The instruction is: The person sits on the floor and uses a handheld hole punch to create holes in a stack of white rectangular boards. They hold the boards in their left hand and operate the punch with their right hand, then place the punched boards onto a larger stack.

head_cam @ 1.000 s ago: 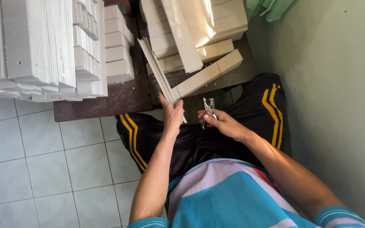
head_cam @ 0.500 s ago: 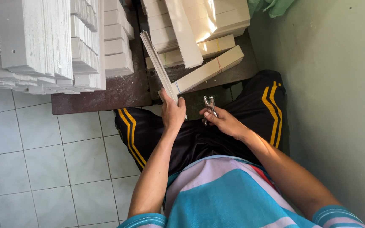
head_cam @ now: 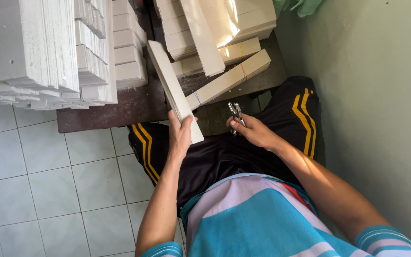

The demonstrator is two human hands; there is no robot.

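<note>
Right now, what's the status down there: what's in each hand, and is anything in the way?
Left hand grips a flat white bundle of strips, tilted up. Right hand holds small metal pliers. Dark low table just ahead, stacked with more white bundles.

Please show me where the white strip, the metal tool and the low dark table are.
Strip (head_cam: 170, 81), head view, middle of its long face.
Tool (head_cam: 236, 112), head view, on its metal jaws.
Table (head_cam: 129, 107), head view, bare top.
</note>
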